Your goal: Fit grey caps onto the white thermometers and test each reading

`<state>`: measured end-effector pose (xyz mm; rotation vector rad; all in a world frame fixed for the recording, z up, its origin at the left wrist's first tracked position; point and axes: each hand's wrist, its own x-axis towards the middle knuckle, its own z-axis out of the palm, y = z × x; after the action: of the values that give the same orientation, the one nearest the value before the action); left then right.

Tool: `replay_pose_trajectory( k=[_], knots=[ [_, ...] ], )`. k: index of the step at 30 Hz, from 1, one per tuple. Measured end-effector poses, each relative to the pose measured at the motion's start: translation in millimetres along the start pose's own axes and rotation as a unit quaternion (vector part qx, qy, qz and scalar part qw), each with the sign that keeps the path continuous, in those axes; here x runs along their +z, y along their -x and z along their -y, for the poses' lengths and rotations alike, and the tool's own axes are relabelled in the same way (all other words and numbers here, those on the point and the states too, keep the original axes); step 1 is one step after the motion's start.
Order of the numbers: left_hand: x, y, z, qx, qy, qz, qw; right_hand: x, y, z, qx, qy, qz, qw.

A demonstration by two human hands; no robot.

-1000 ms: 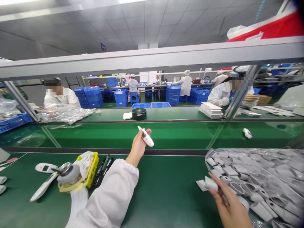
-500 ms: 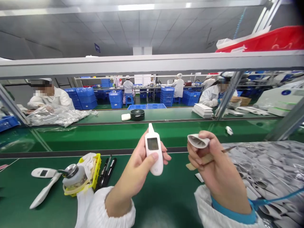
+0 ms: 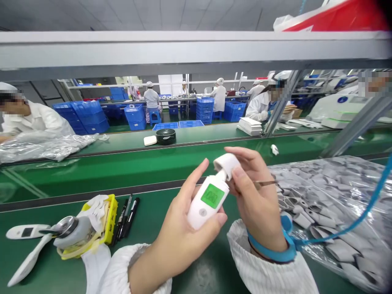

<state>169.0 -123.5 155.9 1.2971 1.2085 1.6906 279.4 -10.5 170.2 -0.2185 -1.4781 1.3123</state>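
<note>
My left hand (image 3: 180,228) grips a white handheld thermometer (image 3: 206,202) by its body, thumb under it, its small screen lit green. My right hand (image 3: 255,196) pinches a white cap (image 3: 226,164) set on the thermometer's tip, and also holds thin tweezers (image 3: 266,183) pointing right. A blue wrist strap (image 3: 283,251) circles my right wrist, its cord running up to the right. Both hands hover above the green bench (image 3: 190,261).
A clear bag of several white caps (image 3: 330,204) lies at right. At left sit a yellow tray (image 3: 108,222) with a metal dispenser (image 3: 69,230), black pens (image 3: 127,214) and two white thermometers (image 3: 27,231). Beyond, a green conveyor (image 3: 137,163), black fan (image 3: 165,136), seated workers.
My hands came together: the right hand brought the white cap onto the thermometer's tip. The thermometer tilted right and its screen lit green. The view shifted down.
</note>
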Motion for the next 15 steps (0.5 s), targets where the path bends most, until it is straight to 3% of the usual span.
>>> replay_pose_trajectory(
  k=[3, 15],
  knots=[
    [1.3, 0.1, 1.0, 0.003, -0.048, -0.022, 0.999, -3.4, -0.2, 2.9, -0.018, 0.049, 0.065, 0.997],
    [2.0, -1.3, 2.2, 0.016, -0.085, -0.035, 0.996, 9.3, 4.3, 1.8, -0.081, 0.116, -0.019, 0.990]
  ],
)
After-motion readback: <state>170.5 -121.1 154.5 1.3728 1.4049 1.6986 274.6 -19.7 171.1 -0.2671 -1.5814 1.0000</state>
